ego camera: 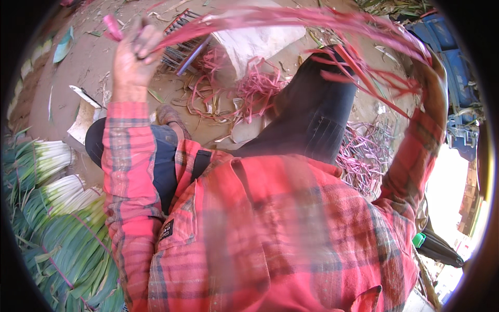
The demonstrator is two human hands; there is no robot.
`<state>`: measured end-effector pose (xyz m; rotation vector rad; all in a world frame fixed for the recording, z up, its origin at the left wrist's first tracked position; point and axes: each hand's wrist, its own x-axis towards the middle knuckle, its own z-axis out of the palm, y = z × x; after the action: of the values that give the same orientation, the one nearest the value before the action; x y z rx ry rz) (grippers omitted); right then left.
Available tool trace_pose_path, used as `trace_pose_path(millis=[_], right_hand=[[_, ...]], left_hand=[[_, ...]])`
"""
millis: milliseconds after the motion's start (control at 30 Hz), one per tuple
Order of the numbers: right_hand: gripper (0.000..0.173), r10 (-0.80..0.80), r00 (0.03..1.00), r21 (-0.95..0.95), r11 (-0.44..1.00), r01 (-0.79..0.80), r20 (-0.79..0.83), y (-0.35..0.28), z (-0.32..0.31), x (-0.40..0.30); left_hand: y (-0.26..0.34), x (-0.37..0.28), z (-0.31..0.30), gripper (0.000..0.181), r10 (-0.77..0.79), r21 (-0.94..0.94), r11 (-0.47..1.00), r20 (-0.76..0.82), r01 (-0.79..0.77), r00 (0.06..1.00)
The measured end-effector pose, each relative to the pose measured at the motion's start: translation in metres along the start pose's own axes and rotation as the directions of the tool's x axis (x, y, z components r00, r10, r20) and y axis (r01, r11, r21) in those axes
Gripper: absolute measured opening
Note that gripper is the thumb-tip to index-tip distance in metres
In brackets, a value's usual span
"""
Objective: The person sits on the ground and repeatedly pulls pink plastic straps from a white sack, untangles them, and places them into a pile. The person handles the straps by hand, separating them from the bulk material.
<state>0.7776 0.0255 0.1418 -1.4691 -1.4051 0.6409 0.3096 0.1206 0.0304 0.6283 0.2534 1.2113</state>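
My left hand [138,50] is raised at the upper left, its fingers closed on one end of a bundle of pink plastic strips [273,17]. The bundle stretches in an arc across the top of the view, blurred by motion. At the upper right my right hand [432,78] grips the other end, and loose strips hang beside it. A tangle of pink strips [259,85] lies on the ground before me, next to a white sheet or sack [257,43]. Another pile of strips [366,156] lies right of my knee.
Tied bundles of leeks or long green onions [70,241] lie at the left. A rack with dark metal prongs [179,50] stands near the white sheet. Blue plastic crates [448,58] are at the far right. A broken white piece [84,117] lies by my left knee.
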Motion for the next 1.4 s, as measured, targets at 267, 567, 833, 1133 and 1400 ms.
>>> trace_pose_path(millis=[267, 567, 833, 1133, 1400], right_hand=[[0.061, 0.634, 0.665, -0.318, 0.774, -0.548, 0.395, 0.073, -0.101, -0.108], [0.035, -0.005, 0.931, -0.086, 0.996, 0.039, 0.364, 0.017, 0.082, 0.022], [0.023, 0.391, 0.469, -0.282, 0.916, -0.286, 0.792, 0.238, 0.332, 0.096], [0.026, 0.307, 0.426, -0.462, 0.823, 0.331, 0.851, 0.346, 0.351, 0.023], [0.028, 0.077, 0.693, 0.346, 0.824, -0.45, 0.717, 0.146, 0.323, 0.098]], left_hand=[[-0.078, -0.006, 0.012, 0.034, -0.369, 0.194, 0.906, -0.075, 0.377, 0.926], [-0.103, -0.039, -0.029, 0.048, -0.452, 0.18, 0.84, -0.291, 0.512, 0.843], [-0.099, -0.039, -0.061, 0.05, -0.449, 0.013, 0.877, -0.337, 0.481, 0.827], [-0.1, -0.04, -0.066, 0.045, -0.43, -0.044, 0.884, -0.464, 0.465, 0.774], [-0.101, -0.035, -0.072, 0.043, -0.42, -0.002, 0.88, -0.467, 0.474, 0.778]])
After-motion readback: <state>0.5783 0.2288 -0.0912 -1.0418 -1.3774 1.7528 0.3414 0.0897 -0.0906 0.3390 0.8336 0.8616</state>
